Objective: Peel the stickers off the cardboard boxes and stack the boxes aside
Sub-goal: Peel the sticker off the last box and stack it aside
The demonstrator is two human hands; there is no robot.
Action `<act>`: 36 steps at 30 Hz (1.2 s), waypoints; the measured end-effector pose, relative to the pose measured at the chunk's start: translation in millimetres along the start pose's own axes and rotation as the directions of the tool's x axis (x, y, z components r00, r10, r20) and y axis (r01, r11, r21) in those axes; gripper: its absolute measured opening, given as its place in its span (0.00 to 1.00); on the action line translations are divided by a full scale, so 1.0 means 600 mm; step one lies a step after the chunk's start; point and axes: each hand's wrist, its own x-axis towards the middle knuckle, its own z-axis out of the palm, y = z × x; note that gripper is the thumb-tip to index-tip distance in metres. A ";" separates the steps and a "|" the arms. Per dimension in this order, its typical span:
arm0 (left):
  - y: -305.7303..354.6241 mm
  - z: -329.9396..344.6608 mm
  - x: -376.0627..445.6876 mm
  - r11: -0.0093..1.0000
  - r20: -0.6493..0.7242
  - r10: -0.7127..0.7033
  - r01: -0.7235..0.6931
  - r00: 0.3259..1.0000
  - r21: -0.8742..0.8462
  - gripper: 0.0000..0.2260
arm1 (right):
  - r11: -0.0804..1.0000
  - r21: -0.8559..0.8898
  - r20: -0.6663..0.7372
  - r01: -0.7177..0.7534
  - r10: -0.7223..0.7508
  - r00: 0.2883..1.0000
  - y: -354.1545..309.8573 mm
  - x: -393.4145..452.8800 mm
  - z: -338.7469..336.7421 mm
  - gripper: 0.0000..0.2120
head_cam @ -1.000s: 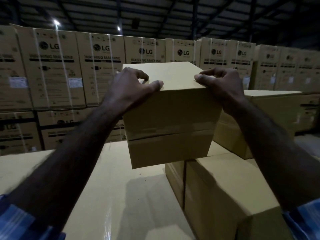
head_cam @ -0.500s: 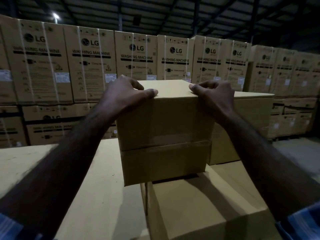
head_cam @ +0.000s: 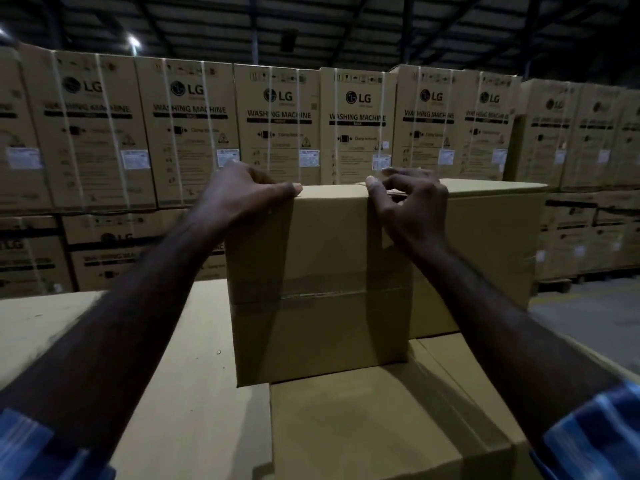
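Note:
A plain cardboard box [head_cam: 322, 271] with a taped seam across its front sits on top of a lower box [head_cam: 363, 431], its left bottom corner overhanging. My left hand [head_cam: 242, 192] grips the box's top left edge, thumb lying along the top. My right hand [head_cam: 412, 206] is on the top right corner with the fingers curled and partly lifted; whether it still grips is unclear. No sticker shows on the face turned to me. Another box of the same height [head_cam: 491, 244] stands directly to the right.
A broad cardboard surface [head_cam: 194, 375] lies at the left, level with the lower box. A wall of stacked LG washing-machine cartons [head_cam: 277, 126] with white labels fills the background. Bare concrete floor [head_cam: 588, 313] shows at the right.
The box has come down from mid-air and now rests on the lower box next to the right-hand one. My right hand's fingers have loosened and curled at the corner.

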 end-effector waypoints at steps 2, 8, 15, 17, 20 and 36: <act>-0.001 0.008 0.004 1.000 -0.004 0.011 -0.011 1.000 0.001 0.18 | 0.997 -0.018 0.006 0.079 -0.079 0.997 0.011 0.002 0.005 0.19; -0.003 0.024 0.023 1.000 -0.030 0.008 -0.009 1.000 -0.019 0.19 | 0.950 -0.149 0.019 0.275 -0.276 0.961 0.045 0.012 0.023 0.24; -0.009 0.039 0.043 1.000 -0.075 -0.005 0.006 0.997 0.004 0.19 | 0.875 -0.362 0.111 0.322 -0.303 0.947 0.066 0.024 0.039 0.32; -0.008 0.044 0.048 1.000 -0.087 -0.003 0.004 0.996 0.012 0.19 | 0.862 -0.385 0.127 0.330 -0.304 0.944 0.070 0.027 0.041 0.32; -0.004 0.052 0.055 1.000 -0.091 -0.007 0.009 0.996 0.026 0.19 | 0.835 -0.439 0.164 0.331 -0.288 0.944 0.080 0.033 0.044 0.34; 0.006 0.087 0.078 0.998 -0.104 0.014 -0.007 0.994 0.065 0.18 | 0.815 -0.497 0.189 0.298 -0.233 0.954 0.095 0.039 0.035 0.33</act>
